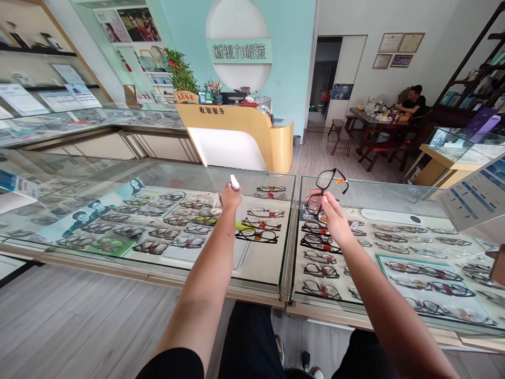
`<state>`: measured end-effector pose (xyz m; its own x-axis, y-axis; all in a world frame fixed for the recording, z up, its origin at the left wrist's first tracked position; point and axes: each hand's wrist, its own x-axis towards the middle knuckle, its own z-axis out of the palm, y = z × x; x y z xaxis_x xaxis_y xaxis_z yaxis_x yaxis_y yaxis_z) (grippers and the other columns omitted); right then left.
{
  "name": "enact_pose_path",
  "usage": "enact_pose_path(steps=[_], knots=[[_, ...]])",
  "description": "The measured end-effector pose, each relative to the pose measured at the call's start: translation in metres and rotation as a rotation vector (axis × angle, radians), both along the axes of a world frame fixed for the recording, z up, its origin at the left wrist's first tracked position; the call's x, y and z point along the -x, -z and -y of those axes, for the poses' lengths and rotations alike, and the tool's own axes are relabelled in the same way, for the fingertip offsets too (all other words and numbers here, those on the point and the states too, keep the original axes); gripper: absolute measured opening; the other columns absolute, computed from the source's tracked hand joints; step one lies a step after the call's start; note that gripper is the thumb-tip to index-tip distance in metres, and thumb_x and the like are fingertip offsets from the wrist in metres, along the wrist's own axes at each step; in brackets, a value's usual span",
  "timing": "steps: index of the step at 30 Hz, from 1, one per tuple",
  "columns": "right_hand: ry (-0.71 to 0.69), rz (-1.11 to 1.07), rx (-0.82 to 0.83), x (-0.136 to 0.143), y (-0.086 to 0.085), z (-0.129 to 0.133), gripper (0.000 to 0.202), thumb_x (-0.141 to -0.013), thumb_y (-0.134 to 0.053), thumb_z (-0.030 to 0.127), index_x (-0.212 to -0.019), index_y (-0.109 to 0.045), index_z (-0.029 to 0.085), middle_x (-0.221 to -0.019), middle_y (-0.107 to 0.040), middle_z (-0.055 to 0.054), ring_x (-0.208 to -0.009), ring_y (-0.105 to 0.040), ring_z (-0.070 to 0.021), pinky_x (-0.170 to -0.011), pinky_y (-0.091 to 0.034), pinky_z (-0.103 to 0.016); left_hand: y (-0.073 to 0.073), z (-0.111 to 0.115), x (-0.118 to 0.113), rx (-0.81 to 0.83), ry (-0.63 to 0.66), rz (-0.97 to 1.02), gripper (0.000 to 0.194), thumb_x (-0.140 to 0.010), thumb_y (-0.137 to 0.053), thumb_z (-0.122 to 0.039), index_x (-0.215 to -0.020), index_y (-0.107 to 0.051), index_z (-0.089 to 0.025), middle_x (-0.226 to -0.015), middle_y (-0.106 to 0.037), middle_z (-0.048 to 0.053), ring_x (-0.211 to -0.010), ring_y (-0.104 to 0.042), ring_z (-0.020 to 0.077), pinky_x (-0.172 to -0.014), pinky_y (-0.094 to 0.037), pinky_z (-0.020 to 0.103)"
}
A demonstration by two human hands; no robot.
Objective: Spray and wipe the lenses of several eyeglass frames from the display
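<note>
My left hand [231,197] is closed around a small white bottle [234,182], whose narrow top points up and away from me. My right hand [333,215] pinches a pair of black-framed eyeglasses [325,180] by its lower lens, and the frame is turned on its side above the glass counter. An orange tag shows by the raised temple. A crumpled pale cloth [216,204] appears just left of my left hand. Between my arms, black eyeglasses [258,235] lie at the counter, and another dark pair [320,243] is below my right hand.
Glass display counters [291,247] full of eyeglasses run across in front of me, with a seam between them. A leaning blue-and-white printed sign [479,192] stands at right. Beyond are a wooden reception desk [282,145], a plant [180,73] and a person [416,105] seated at a table.
</note>
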<state>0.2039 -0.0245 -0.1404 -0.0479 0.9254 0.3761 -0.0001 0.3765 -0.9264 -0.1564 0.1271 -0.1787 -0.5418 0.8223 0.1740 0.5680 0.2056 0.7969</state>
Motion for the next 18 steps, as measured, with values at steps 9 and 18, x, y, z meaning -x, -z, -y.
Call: enact_pose_path(steps=[9,18], knots=[[0.001,-0.006,0.018,-0.002,0.000,-0.001,0.061,-0.102,-0.058,0.086,-0.124,-0.076,0.032,-0.123,-0.082,-0.009,-0.100,-0.070,-0.0314,-0.092,-0.053,-0.048,-0.021,0.018,0.018,-0.087,-0.284,-0.101,0.046,-0.084,-0.076,-0.012,-0.126,-0.057,-0.018,-0.157,-0.056,0.029,-0.154,-0.050,0.0501,-0.127,-0.041,0.069],[-0.014,-0.003,0.017,-0.001,-0.003,0.003,0.060,-0.102,-0.061,0.086,-0.123,-0.077,0.032,-0.125,-0.082,-0.009,-0.101,-0.068,-0.0307,-0.094,-0.053,-0.049,-0.010,0.015,0.034,0.158,-0.299,0.061,0.071,-0.068,-0.090,-0.016,-0.131,-0.058,-0.015,-0.158,-0.057,0.040,-0.160,-0.046,0.0613,-0.124,-0.039,0.080]])
